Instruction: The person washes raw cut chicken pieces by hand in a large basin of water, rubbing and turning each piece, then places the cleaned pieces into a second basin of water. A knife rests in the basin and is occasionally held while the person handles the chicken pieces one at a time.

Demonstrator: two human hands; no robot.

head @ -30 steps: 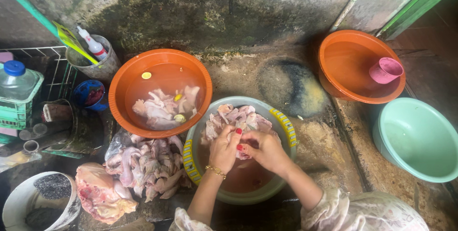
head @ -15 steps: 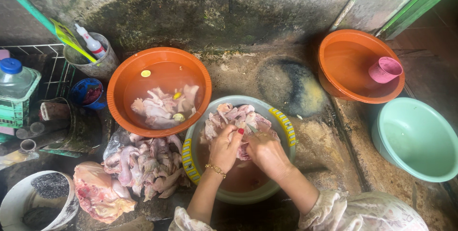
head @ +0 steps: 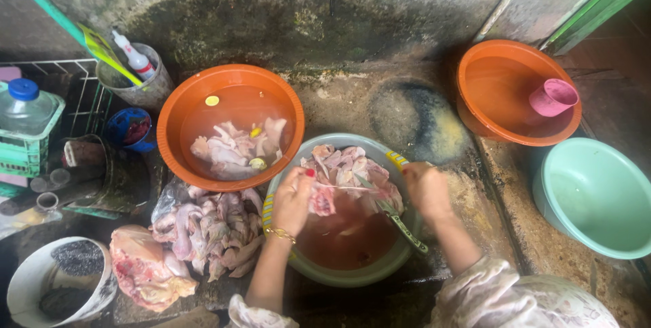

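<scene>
Pink raw chicken piece [head: 324, 199] sat pinched in the clenched fingers [head: 298, 189] of the left hand [head: 293, 200], held just above the reddish water in the grey basin [head: 339, 275], with a thin strip of skin stretched sideways from it toward the right hand [head: 426, 189]. That hand, a little farther off, was closed around what seemed to be a knife [head: 397, 216], though its grip was partly hidden; the blade's long axis ran diagonally between the two hands. Beyond the left fingers lay an orange basin [head: 178, 118] of washed pieces.
</scene>
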